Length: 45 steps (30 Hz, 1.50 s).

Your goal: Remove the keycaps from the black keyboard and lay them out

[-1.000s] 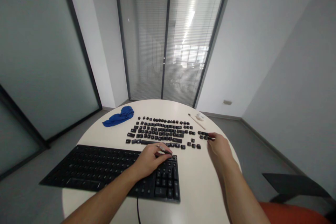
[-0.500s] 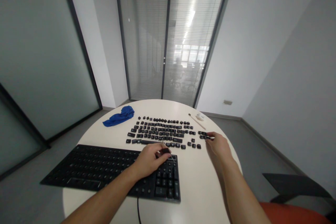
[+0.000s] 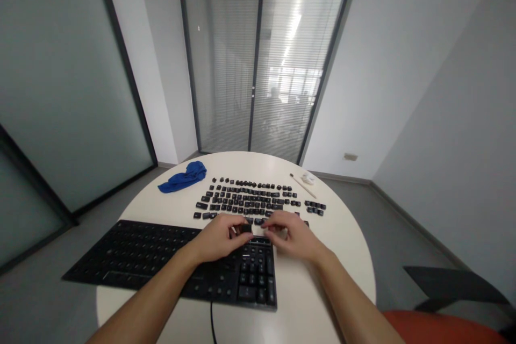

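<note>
My left hand (image 3: 220,236) is closed around a small dark-handled keycap puller (image 3: 245,228), over the upper right part of the black keyboard (image 3: 153,252). Only part of the puller shows between thumb and fingers. Close beside it, at the keyboard's top right corner, is my right hand (image 3: 296,236). Its thumb and forefinger are apart, and no object shows between them. The main key area of the keyboard is largely bare of caps, while the number pad (image 3: 253,274) still carries its caps. Loose keycaps (image 3: 250,199) lie in rows beyond the keyboard; my hands hide some of the nearest ones.
A blue cloth (image 3: 185,177) lies at the table's (image 3: 314,306) far left. A thin brush (image 3: 302,185) and a small white item (image 3: 308,178) are at the far right. The keyboard's cable (image 3: 213,322) runs toward me. A red-seated chair (image 3: 435,328) stands at the right.
My right hand has moved left from the far-right keycaps to the keyboard's corner, beside my left hand. Those keycaps now lie uncovered. My left hand has shifted slightly left, still holding the puller.
</note>
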Each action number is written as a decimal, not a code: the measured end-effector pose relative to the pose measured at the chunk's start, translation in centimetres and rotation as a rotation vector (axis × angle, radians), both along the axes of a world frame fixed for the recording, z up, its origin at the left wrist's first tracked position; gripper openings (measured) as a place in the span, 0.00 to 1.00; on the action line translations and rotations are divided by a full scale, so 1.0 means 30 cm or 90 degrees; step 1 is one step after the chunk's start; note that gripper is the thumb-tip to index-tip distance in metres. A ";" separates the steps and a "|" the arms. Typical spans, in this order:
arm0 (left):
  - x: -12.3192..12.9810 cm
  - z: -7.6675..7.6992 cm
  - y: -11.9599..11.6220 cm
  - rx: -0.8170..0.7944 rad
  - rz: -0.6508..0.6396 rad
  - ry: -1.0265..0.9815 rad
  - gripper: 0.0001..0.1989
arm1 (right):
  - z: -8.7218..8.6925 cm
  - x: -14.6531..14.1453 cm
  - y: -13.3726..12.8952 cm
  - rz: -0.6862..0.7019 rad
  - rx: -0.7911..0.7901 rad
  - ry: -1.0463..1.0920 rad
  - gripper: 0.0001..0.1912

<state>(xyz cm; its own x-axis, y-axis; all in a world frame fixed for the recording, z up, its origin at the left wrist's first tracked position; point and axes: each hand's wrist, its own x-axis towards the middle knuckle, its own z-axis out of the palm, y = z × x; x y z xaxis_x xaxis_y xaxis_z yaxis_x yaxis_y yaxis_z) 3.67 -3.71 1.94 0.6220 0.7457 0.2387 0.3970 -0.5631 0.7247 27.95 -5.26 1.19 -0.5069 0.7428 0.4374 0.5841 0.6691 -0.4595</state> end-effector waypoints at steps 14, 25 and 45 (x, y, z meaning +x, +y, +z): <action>-0.040 0.002 0.003 -0.144 -0.093 0.047 0.10 | -0.028 -0.068 -0.011 0.101 -0.024 -0.071 0.12; -0.029 0.036 -0.037 -0.031 -0.116 0.089 0.05 | -0.015 -0.079 -0.014 0.084 -0.010 -0.097 0.10; 0.009 -0.095 -0.012 0.056 -0.017 -0.042 0.08 | -0.021 -0.083 -0.020 0.135 -0.071 -0.076 0.13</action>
